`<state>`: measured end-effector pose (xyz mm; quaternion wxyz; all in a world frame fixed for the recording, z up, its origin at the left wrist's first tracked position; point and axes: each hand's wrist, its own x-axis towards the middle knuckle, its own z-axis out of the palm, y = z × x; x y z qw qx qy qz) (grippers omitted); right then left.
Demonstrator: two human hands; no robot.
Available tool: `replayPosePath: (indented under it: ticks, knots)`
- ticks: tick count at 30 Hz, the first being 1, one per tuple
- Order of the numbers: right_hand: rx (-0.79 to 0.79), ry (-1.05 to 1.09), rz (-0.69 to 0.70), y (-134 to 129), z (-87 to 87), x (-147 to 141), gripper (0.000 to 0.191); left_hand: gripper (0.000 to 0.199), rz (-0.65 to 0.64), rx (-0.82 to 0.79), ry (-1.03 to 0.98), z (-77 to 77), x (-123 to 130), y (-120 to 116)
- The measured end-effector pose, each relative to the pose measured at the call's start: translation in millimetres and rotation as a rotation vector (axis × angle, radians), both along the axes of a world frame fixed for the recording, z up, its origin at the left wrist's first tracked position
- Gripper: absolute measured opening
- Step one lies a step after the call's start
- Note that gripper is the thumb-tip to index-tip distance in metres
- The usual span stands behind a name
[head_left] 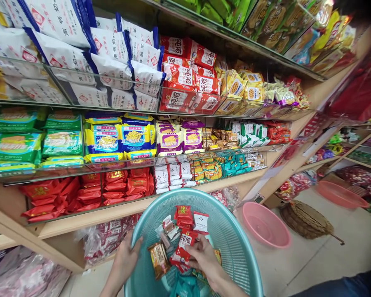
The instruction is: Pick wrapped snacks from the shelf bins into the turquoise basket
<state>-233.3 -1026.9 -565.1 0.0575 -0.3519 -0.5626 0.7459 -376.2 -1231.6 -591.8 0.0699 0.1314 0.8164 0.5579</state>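
A teal plastic basket (246, 243) with mesh walls stands before me, below the shelves. My left hand (127, 256) is closed over its left rim, thumb on the inner side. Inside the basket, my right hand (204, 256) pinches a red and white snack packet (182, 246) between thumb and fingers. Around it lie a red packet (184, 216), a white packet (200, 222), a brown and cream packet (159, 260) and a teal packet (184, 285). Part of a yellow packet shows behind my right hand, which hides the rest.
Glass-fronted shelves hold white milk-biscuit bags (113, 45), red packets (177, 97), blue and yellow biscuit packs (106, 140) and small red packets (89, 192). On the tiled floor to the right are a pink basin (266, 225), a woven lid-like basket (307, 218) and another pink basin (341, 194).
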Motion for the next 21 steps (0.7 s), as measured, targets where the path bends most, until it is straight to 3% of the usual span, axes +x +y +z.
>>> replayPosePath:
  ticks: [5, 10, 16, 21]
  knots:
    - [0.289, -0.031, 0.067, 6.1, -31.3, 1.2, 0.054, 0.044, 0.011, -0.011, 0.012, -1.9, -0.4, 0.1]
    - [0.598, -0.066, 0.204, 10.8, -34.0, 4.0, 0.061, 0.044, -0.019, -0.037, -0.009, -0.2, -0.1, -0.2]
    - [0.679, -0.17, 0.242, 6.3, -24.6, 5.9, 0.06, 0.043, -0.024, -0.016, -0.015, 4.2, 0.7, 0.1]
    - [0.492, -0.147, 0.211, -2.0, -22.2, 4.8, 0.065, 0.046, -0.028, -0.035, -0.039, 2.8, 0.5, 0.1]
